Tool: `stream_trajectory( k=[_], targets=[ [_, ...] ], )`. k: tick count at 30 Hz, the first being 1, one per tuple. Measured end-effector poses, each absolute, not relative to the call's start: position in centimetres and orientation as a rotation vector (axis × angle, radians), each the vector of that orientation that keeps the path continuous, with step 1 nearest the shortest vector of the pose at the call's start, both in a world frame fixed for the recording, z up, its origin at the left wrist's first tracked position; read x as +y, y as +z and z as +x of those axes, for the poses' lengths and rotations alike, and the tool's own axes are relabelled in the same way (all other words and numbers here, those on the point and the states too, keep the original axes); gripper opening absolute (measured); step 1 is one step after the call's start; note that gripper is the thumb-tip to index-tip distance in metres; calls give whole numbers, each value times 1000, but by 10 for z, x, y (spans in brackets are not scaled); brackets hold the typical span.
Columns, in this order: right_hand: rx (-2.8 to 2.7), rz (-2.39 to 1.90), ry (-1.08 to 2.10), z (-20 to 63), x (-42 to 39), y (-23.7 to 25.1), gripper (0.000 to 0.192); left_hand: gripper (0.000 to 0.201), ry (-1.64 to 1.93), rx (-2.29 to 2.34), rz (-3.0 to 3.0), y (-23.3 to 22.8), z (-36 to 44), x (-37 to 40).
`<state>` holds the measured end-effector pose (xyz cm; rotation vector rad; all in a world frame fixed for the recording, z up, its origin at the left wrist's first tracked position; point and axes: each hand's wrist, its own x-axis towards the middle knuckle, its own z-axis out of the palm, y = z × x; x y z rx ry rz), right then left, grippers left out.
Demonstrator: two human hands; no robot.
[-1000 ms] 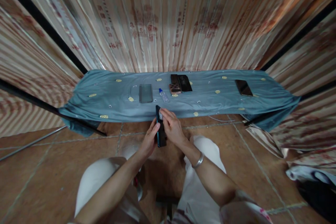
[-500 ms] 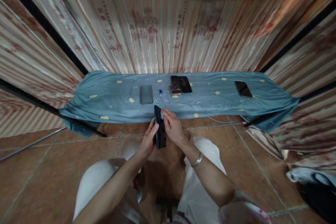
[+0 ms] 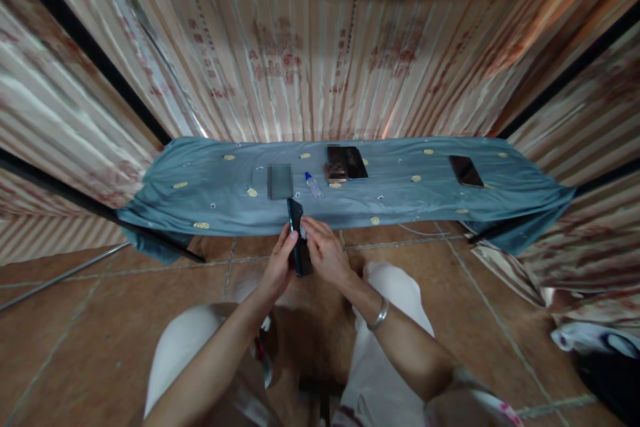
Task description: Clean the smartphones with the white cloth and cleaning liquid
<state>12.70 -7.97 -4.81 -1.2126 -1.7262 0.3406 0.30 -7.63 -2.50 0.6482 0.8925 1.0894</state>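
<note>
the left hand wraps the left edge of a dark phone, a thin, glossy slab with a teal edge, held upright on its long side just in front of the worktop and above the floor. its grip is curled shut on the phone, thumb and fingers pressed along the edge. the right hand lies against the phone's right face, its grip pinching a small whitish scrap against the glass; whether that scrap is cloth or paper is too small to tell. a smooth metal bangle rings the right wrist

the worktop is draped in soft, wrinkled blue-grey cloth dotted with small yellow ovals, hanging limp at both ends. on it lie a flat, translucent rectangular sheet, blurred; a small clear plastic bottle with a blue cap, on its side; a black glossy phone beside a blurred brownish patch that cannot be made out; and another dark phone well apart to the right

behind hangs a pleated, shiny cream curtain with faded red print, unreadable. the floor is matt brown tile with pale joints. pale trousered knees show below; the forearms are cut off by the lower edge. a dark and white bundle at lower right is cut off too
</note>
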Motion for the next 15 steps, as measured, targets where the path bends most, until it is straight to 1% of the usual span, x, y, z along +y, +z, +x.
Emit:
stream_trajectory(
  k=[5, 10, 15],
  targets=[
    [-1730, -1184, 334, 126, -84, -44, 45, 59, 1104, 887, 684, -22, 5, -75],
    [-1724, -1121, 270, 124, -89, -40, 43, 53, 1126, 931, 757, -27, 7, -74],
    [-1765, -1075, 196, 124, -91, -34, 44, 56, 1140, 1012, 801, -34, 5, -73]
  ],
)
